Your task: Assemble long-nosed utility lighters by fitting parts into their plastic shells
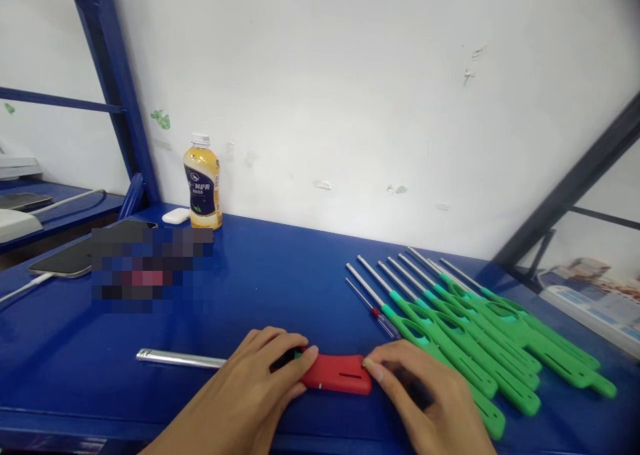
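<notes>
A red long-nosed lighter (336, 373) lies across the blue table near its front edge, its metal tube (180, 358) pointing left. My left hand (270, 371) is closed around the lighter's middle and hides the trigger area. At the handle's right end, the thumb and forefinger of my right hand (417, 381) are pinched together at the corner. Whatever lies between those fingertips is too small to make out. Just beyond my right hand rests a screwdriver (384, 321) with a clear purple-tinted handle. Beside it, several green long-nosed lighters (475, 368) are lined up side by side, tubes pointing away.
A yellow drink bottle (203, 185) stands at the back left beside a white earphone case (176, 216). A phone (75, 255) with a white cable lies at the left, next to a blurred-out patch. White wall rises behind the table (280, 275); blue frame posts (125, 88) flank it.
</notes>
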`<state>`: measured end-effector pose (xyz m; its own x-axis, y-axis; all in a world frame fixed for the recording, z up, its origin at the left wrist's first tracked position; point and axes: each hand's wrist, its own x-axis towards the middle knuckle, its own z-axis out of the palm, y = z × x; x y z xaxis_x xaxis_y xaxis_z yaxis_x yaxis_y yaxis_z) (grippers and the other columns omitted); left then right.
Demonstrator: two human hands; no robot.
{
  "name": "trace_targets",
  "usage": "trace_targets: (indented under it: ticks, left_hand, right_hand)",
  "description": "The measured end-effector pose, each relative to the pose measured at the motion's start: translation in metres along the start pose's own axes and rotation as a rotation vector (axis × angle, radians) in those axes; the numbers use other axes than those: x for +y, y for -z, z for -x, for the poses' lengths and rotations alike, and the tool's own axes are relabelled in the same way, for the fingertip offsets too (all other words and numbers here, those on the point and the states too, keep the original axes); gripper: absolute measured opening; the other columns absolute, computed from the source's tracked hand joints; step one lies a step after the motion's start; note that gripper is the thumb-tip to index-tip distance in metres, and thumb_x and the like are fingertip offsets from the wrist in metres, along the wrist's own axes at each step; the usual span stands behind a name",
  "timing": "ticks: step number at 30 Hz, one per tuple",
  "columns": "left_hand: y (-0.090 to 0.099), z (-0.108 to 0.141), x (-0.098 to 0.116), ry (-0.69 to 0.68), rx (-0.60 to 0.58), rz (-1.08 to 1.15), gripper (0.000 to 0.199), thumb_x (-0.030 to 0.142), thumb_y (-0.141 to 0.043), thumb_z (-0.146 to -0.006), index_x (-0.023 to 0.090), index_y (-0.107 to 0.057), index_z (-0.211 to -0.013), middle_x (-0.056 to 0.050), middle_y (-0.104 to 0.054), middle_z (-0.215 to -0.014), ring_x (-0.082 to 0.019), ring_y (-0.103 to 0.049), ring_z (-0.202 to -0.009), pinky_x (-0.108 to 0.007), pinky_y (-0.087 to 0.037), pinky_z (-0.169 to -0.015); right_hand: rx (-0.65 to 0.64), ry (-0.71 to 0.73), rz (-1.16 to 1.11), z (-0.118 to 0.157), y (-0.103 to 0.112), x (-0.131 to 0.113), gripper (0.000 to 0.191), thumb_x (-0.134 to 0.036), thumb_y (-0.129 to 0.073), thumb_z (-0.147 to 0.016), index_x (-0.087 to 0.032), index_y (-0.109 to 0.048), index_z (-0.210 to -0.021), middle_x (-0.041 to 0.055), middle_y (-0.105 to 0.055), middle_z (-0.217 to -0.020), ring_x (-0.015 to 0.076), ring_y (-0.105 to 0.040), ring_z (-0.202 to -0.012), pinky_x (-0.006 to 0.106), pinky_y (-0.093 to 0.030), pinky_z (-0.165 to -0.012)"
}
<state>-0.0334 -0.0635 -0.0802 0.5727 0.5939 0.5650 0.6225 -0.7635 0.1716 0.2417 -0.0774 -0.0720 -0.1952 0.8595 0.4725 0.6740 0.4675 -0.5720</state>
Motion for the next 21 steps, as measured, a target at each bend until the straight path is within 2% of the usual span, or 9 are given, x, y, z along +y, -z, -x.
trace_targets:
  ticks: [9, 21]
  left_hand:
    - [-0.0005, 0.0025, -0.0014, 0.020, -0.041, 0.004, 0.041, 0.004, -0.051, -0.102, 0.022, -0.067, -0.135, -0.008, -0.078, -0.129, -0.029, -0.076, -0.109, -0.045, -0.071, -0.089]
    - [-0.0006, 0.0048, -0.0013, 0.017, -0.034, -0.010, 0.041, 0.005, -0.049, -0.104, 0.023, -0.066, -0.137, -0.008, -0.078, -0.131, -0.030, -0.077, -0.111, -0.049, -0.071, -0.091]
  right_hand:
    - [0.006, -0.002, -0.056, 0.0014, -0.0024, 0.0008, 0.023, -0.037, -0.064, -0.110, -0.029, -0.079, -0.094, 0.0009, -0.081, -0.094, 0.0175, -0.080, -0.082, 0.020, -0.063, -0.076]
    - [0.071, 0.079, 0.005, 0.0048, -0.0058, 0.0032, 0.019, -0.032, -0.065, -0.109, -0.030, -0.078, -0.095, -0.0021, -0.081, -0.093, 0.0155, -0.080, -0.082, 0.017, -0.062, -0.075]
